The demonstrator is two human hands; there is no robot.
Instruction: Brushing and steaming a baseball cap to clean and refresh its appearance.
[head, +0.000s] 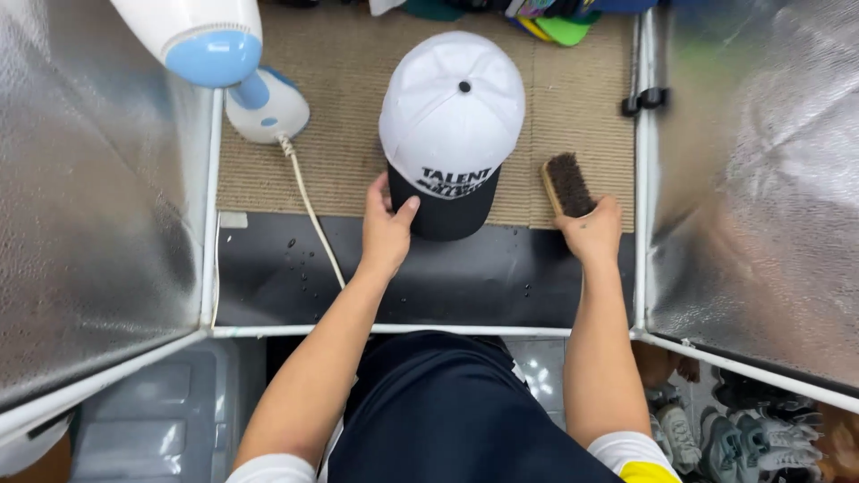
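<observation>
A white baseball cap [450, 103] with a black brim sits on a woven tan mat [344, 134] in the middle of the booth. My left hand [386, 228] grips the left edge of the black brim, thumb on top. My right hand [591, 231] holds a wooden brush [566, 184] with dark bristles facing up, resting on the mat just right of the cap.
A white and light-blue handheld steamer [219, 45] stands at the upper left, its cord [309, 210] trailing across a wet black sheet [268, 286]. Silver foil walls [98, 197] on a white frame enclose both sides. Shoes [716, 429] lie on the floor at the lower right.
</observation>
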